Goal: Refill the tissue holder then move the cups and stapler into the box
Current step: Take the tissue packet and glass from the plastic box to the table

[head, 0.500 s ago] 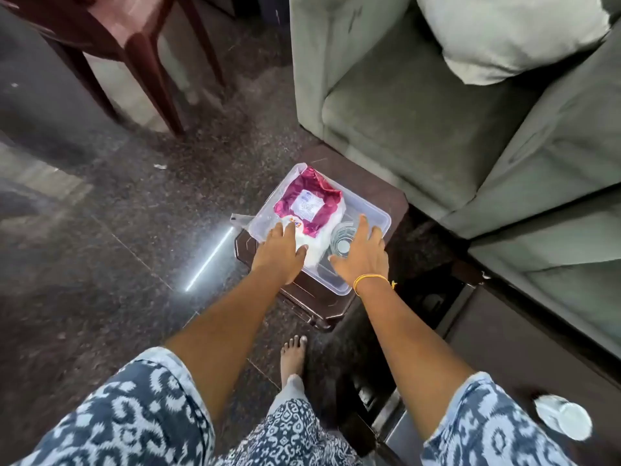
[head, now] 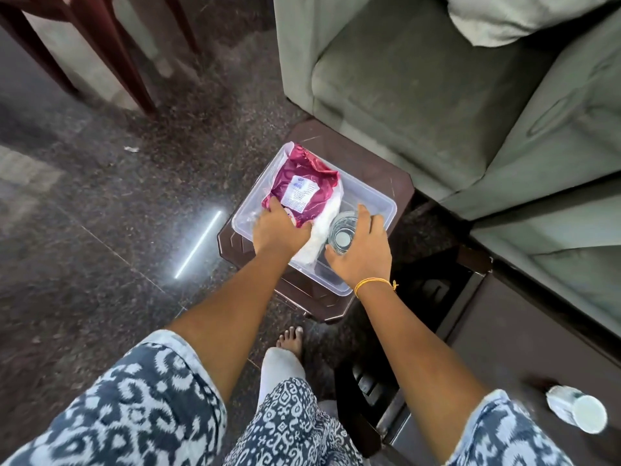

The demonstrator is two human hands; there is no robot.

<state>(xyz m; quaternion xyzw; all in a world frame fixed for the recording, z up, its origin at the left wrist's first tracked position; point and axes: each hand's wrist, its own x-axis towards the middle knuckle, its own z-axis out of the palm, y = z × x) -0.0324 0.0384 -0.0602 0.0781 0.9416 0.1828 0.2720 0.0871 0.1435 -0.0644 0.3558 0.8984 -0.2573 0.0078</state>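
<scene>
A clear plastic box (head: 378, 196) stands on a small dark brown stool (head: 379, 163). Inside it lies a magenta tissue packet (head: 302, 186) with white tissues showing at its near end. A clear glass cup (head: 342, 235) stands upright in the box's near right part. My left hand (head: 279, 230) lies over the packet's near end, fingers and thumb closed on it. My right hand (head: 366, 253) curls around the cup, thumb on its left and fingers over its far side. No stapler shows.
A second clear cup (head: 578, 410) lies on a dark low table (head: 521, 348) at the bottom right. A grey-green sofa (head: 420, 89) with a cushion (head: 504, 18) borders the stool. Red-brown chair legs (head: 111, 55) stand far left. My bare foot (head: 290, 341) is near the stool.
Both hands have moved from the box's near rim farther in: the left onto the tissue packet, the right around the cup.
</scene>
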